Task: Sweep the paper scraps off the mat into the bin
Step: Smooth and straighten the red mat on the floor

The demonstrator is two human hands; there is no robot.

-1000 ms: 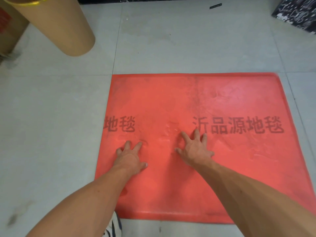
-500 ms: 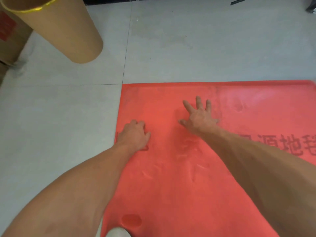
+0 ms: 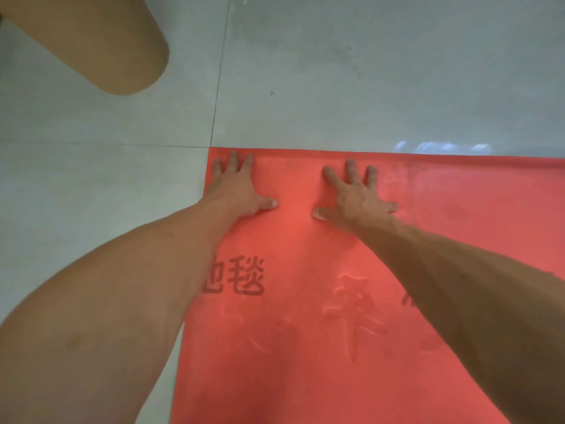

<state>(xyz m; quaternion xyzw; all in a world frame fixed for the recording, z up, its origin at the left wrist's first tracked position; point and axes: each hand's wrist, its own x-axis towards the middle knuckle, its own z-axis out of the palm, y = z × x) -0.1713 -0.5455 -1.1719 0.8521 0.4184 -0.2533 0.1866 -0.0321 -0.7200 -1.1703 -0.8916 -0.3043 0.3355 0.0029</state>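
Observation:
A red mat (image 3: 305,347) with dark printed characters lies on the grey tiled floor. My left hand (image 3: 237,188) presses flat on the mat's far left corner, fingers straight and reaching the far edge. My right hand (image 3: 356,197) lies flat beside it, fingers spread, just short of the far edge. Neither hand holds anything. No paper scraps show on the mat. A tall tan cylinder (image 3: 101,47), possibly the bin, stands on the floor at the upper left; its opening is out of view.
Grey floor tiles (image 3: 367,87) stretch beyond the mat's far edge and to its left. A bright reflection (image 3: 440,146) glints on the tile just past the mat's far edge at the right.
Both hands have slid forward over the mat from its middle to its far edge, the left one reaching the far left corner. The view has moved closer and forward.

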